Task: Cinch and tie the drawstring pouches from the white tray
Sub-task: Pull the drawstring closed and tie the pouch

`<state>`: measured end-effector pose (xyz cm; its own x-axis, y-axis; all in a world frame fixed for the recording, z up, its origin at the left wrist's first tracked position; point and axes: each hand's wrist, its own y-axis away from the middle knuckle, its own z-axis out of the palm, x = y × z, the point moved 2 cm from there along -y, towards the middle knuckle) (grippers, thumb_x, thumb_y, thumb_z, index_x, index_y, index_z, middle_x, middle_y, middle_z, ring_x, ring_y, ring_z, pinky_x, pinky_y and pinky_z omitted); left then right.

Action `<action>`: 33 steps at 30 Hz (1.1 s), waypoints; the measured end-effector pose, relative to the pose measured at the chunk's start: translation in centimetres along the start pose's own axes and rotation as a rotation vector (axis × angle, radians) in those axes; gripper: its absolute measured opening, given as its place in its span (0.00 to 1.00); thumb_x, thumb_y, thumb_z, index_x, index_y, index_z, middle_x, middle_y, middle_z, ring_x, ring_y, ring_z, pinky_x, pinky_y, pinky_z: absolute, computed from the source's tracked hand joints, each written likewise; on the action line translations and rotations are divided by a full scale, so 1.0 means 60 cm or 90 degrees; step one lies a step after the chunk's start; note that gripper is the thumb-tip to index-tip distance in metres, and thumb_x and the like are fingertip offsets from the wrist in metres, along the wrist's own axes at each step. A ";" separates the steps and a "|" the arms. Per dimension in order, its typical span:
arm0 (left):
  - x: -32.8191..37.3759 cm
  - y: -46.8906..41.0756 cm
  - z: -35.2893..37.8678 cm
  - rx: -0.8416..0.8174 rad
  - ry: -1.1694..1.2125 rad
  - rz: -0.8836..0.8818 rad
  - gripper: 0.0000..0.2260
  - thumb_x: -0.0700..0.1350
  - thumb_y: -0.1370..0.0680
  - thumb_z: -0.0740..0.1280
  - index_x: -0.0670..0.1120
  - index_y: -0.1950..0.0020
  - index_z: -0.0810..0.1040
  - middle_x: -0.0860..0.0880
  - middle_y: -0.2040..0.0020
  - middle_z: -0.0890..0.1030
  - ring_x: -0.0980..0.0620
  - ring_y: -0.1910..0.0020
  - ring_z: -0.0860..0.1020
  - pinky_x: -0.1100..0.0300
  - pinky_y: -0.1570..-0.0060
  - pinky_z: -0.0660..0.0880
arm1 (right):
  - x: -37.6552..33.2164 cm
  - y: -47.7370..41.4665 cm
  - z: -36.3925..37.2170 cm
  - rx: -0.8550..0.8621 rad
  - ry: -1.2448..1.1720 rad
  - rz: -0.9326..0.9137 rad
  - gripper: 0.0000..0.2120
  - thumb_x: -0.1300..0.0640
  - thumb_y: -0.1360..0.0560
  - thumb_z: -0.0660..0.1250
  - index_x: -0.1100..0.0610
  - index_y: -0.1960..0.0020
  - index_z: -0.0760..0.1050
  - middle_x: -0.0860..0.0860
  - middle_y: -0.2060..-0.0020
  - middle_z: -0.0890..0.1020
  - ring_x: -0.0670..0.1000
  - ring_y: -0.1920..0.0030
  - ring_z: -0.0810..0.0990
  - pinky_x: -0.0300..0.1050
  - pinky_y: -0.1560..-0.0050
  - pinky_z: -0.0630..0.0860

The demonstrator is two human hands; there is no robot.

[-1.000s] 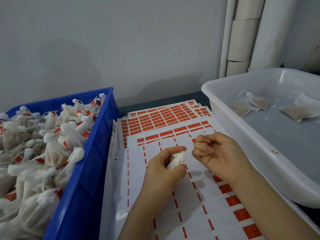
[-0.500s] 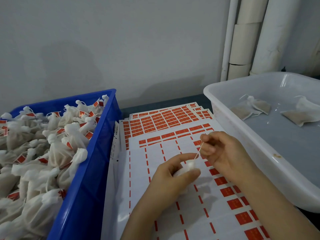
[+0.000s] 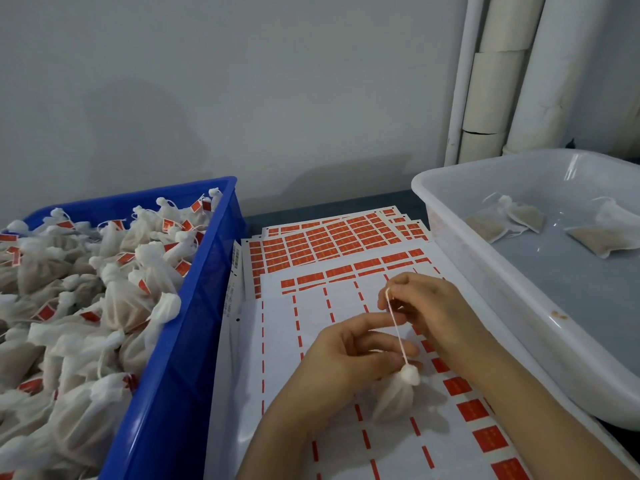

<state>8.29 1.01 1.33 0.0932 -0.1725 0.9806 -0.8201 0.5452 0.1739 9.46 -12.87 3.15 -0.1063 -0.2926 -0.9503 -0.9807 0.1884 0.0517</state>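
A small white drawstring pouch [image 3: 394,398] with a cinched top sits over the label sheets, just under my left hand [image 3: 346,362], whose fingertips pinch its neck. A thin taut drawstring [image 3: 396,327] runs up from the neck to my right hand [image 3: 433,310], which pinches its end between thumb and curled fingers. On the right stands the white tray [image 3: 485,282], holding three loose, flat pouches [image 3: 504,220].
A blue bin [image 3: 180,358] at the left is heaped with several tied pouches bearing red labels. Sheets of red labels [image 3: 332,240] cover the table between bin and tray. White pipes [image 3: 502,74] run up the wall behind the tray.
My right hand has drawn the string up and away, so it is longer and taut. The pouch has dropped below my left hand, and its gathered top now shows.
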 end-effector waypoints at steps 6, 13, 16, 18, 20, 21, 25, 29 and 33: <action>-0.001 -0.002 -0.008 0.077 0.097 0.031 0.13 0.56 0.30 0.65 0.53 0.52 0.83 0.43 0.63 0.84 0.41 0.63 0.83 0.45 0.55 0.81 | 0.017 0.009 0.005 -0.021 -0.023 -0.159 0.07 0.55 0.25 0.64 0.47 0.60 0.76 0.36 0.66 0.81 0.37 0.61 0.79 0.23 0.66 0.71; -0.002 -0.007 -0.009 0.109 0.092 0.001 0.07 0.46 0.23 0.66 0.49 0.55 0.83 0.44 0.61 0.84 0.45 0.68 0.83 0.54 0.63 0.82 | 0.066 -0.029 -0.004 0.219 0.209 -0.098 0.11 0.51 0.25 0.64 0.47 0.43 0.74 0.46 0.42 0.78 0.47 0.46 0.78 0.40 0.46 0.73; 0.000 -0.008 -0.010 0.133 0.078 0.008 0.06 0.46 0.23 0.65 0.49 0.55 0.82 0.48 0.60 0.85 0.48 0.66 0.83 0.60 0.64 0.80 | 0.092 -0.053 -0.001 0.175 0.365 0.000 0.25 0.44 0.25 0.61 0.50 0.30 0.65 0.50 0.31 0.69 0.54 0.33 0.70 0.51 0.35 0.67; -0.001 -0.009 -0.010 0.141 0.077 0.011 0.06 0.46 0.23 0.66 0.49 0.56 0.82 0.51 0.60 0.85 0.49 0.64 0.84 0.63 0.64 0.79 | 0.102 -0.065 0.004 0.145 0.475 0.014 0.30 0.40 0.26 0.59 0.49 0.27 0.59 0.49 0.28 0.63 0.54 0.29 0.63 0.53 0.31 0.61; -0.001 -0.010 -0.012 0.152 0.075 0.019 0.07 0.47 0.23 0.66 0.49 0.57 0.83 0.53 0.59 0.85 0.51 0.62 0.84 0.64 0.63 0.79 | 0.106 -0.072 0.005 0.150 0.511 0.014 0.31 0.37 0.26 0.59 0.49 0.27 0.60 0.48 0.28 0.63 0.53 0.29 0.63 0.53 0.31 0.61; -0.001 -0.009 -0.012 0.156 0.076 0.023 0.07 0.47 0.23 0.66 0.49 0.57 0.83 0.53 0.59 0.85 0.52 0.62 0.84 0.65 0.63 0.79 | 0.106 -0.074 0.004 0.156 0.518 0.013 0.31 0.37 0.27 0.59 0.48 0.28 0.61 0.48 0.28 0.64 0.53 0.29 0.64 0.53 0.32 0.62; -0.001 -0.009 -0.011 0.153 0.076 0.033 0.07 0.47 0.23 0.66 0.50 0.58 0.83 0.53 0.59 0.85 0.54 0.61 0.83 0.67 0.62 0.77 | 0.107 -0.076 0.001 0.171 0.567 -0.018 0.27 0.37 0.26 0.59 0.46 0.31 0.66 0.47 0.31 0.68 0.52 0.31 0.68 0.51 0.33 0.65; -0.002 -0.010 -0.008 0.154 0.070 0.033 0.07 0.48 0.24 0.66 0.51 0.58 0.83 0.54 0.59 0.85 0.55 0.60 0.83 0.68 0.62 0.77 | 0.103 -0.076 -0.004 0.185 0.600 -0.046 0.23 0.38 0.26 0.58 0.44 0.33 0.70 0.45 0.34 0.72 0.49 0.34 0.71 0.49 0.36 0.67; -0.002 -0.011 -0.009 0.169 0.074 0.034 0.07 0.50 0.24 0.67 0.54 0.59 0.83 0.57 0.59 0.85 0.58 0.59 0.82 0.69 0.62 0.77 | 0.100 -0.072 -0.003 0.200 0.603 -0.057 0.21 0.38 0.26 0.59 0.43 0.35 0.72 0.45 0.36 0.75 0.48 0.37 0.74 0.47 0.38 0.68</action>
<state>9.10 1.11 1.12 0.0981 -0.0463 0.9941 -0.9433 0.3140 0.1077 13.02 -15.61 -2.70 -0.2548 -0.9183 -0.3029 -0.9183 0.3279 -0.2216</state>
